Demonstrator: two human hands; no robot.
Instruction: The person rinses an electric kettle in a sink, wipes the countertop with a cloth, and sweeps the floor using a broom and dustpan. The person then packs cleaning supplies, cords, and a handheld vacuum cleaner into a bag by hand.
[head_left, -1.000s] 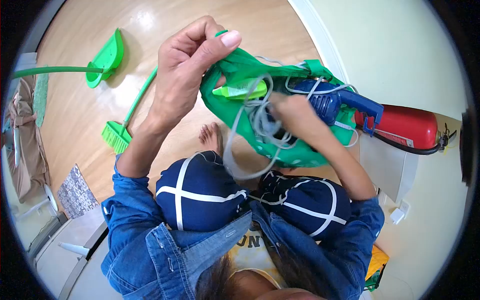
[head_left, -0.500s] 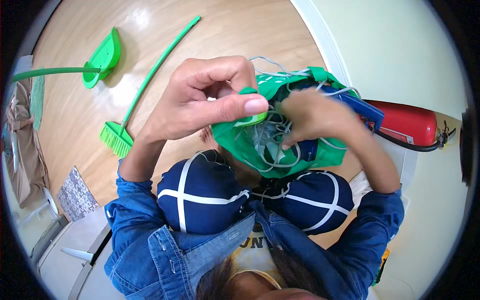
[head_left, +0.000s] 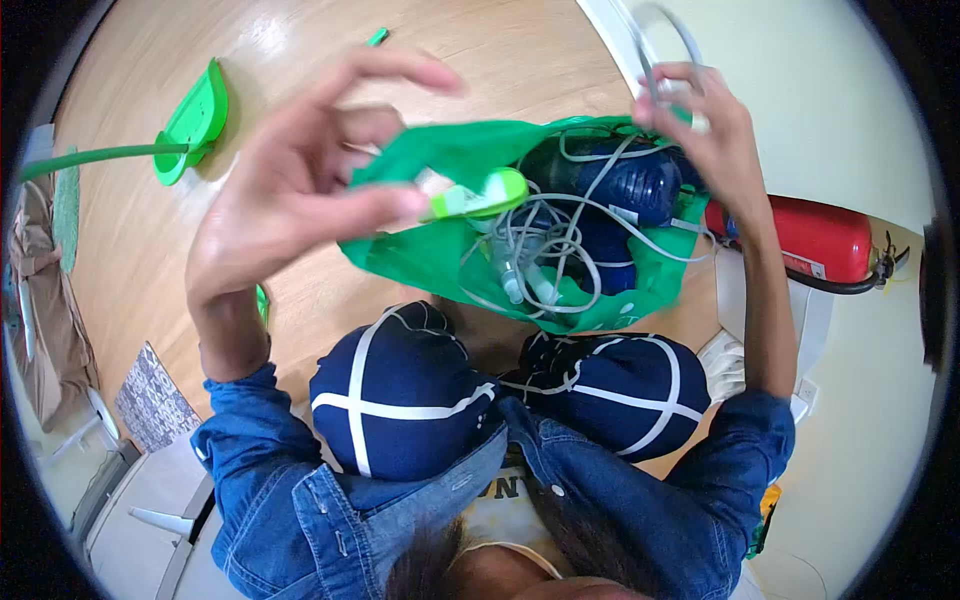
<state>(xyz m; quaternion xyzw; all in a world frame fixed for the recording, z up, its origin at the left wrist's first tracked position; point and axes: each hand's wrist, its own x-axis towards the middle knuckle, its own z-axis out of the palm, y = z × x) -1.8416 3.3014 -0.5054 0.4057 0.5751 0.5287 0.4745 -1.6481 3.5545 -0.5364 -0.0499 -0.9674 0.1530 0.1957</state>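
A green bag (head_left: 400, 252) stands wide at the mouth in front of my knees. Inside it lie a tangled grey cable (head_left: 590, 262), a dark blue bottle-like object (head_left: 640, 188) and some clear plastic pieces (head_left: 512, 275). My left hand (head_left: 290, 190), blurred, is at the bag's left rim with its fingers spread. Its thumb tip is beside a bright green and white piece (head_left: 485, 197) at the rim; whether they touch I cannot tell. Above the bag's right back corner, my right hand (head_left: 705, 125) pinches a loop of grey cable that rises over the fingers.
A red fire extinguisher (head_left: 815, 238) stands by the wall, right of the bag. On the wooden floor at left is a green dustpan (head_left: 205, 110) with a long handle. The tip of a green broom handle (head_left: 377, 37) shows behind my left hand. A patterned panel (head_left: 155, 400) is at lower left.
My left hand has moved left and its fingers have spread from a pinch. My right hand has come up out of the bag to the upper right with cable. The bag mouth is wider.
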